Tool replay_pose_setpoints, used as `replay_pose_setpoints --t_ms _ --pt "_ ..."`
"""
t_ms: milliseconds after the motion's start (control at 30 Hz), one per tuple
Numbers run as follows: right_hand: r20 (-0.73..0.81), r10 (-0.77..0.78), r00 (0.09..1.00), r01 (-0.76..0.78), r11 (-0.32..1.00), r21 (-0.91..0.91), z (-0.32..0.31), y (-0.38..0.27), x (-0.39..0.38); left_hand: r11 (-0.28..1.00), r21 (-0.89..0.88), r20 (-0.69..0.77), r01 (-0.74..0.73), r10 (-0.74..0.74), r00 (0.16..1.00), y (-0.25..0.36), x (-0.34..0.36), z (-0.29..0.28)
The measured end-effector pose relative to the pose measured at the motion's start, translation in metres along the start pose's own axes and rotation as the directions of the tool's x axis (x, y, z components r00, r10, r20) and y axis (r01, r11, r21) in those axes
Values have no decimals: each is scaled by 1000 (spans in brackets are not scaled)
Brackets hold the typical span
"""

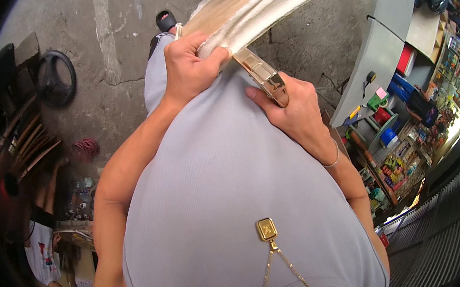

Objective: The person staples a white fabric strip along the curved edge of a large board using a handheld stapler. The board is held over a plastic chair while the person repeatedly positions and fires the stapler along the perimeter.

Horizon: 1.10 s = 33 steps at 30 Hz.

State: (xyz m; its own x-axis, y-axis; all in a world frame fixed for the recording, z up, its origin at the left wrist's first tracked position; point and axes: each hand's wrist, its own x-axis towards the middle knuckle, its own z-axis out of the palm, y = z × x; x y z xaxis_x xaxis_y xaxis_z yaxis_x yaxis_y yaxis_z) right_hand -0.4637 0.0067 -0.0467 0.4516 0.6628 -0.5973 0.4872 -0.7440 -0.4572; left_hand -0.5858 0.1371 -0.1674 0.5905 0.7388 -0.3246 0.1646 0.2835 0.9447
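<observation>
A long panel (244, 1), tan with cream-white cloth folded along its edge, stretches from my hands toward the upper right. My left hand (192, 67) is closed on its near end, pinching the white cloth (215, 42) there. In my right hand (295, 104) is a shiny gold-toned metal tool (261, 74), long and narrow like a hand stapler. Its far end meets the cloth edge just right of my left thumb. My right palm and fingers partly hide the tool's near end. The panel's near end rests close to my lap.
A grey table (381, 46) stands to the right, beside crowded shelves of small goods (409, 165). On the left lie a black steering wheel (57, 77), stacked boards (33, 137) and a red coil (86, 149). Another person (42, 250) is at the lower left.
</observation>
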Motion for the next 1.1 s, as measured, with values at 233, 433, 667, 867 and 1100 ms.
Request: replay_pose_setpoints --t_ms 233,433,667,867,1100 --pt "-241 -70 968 76 997 13 -74 -13 18 971 222 165 84 -122 979 18 17 -14" --pt "-452 -811 370 528 584 -616 -89 -7 164 957 288 83 28 -54 995 41 12 -10" --pt "-385 -849 363 667 525 -529 -69 8 213 852 518 -176 70 26 984 51 -29 5" --pt "-383 -867 318 770 472 -430 -72 0 219 789 615 -369 10 276 888 44 -42 16" --pt "-380 -847 371 804 498 -325 -71 -5 236 867 489 -577 96 239 781 32 -34 32"
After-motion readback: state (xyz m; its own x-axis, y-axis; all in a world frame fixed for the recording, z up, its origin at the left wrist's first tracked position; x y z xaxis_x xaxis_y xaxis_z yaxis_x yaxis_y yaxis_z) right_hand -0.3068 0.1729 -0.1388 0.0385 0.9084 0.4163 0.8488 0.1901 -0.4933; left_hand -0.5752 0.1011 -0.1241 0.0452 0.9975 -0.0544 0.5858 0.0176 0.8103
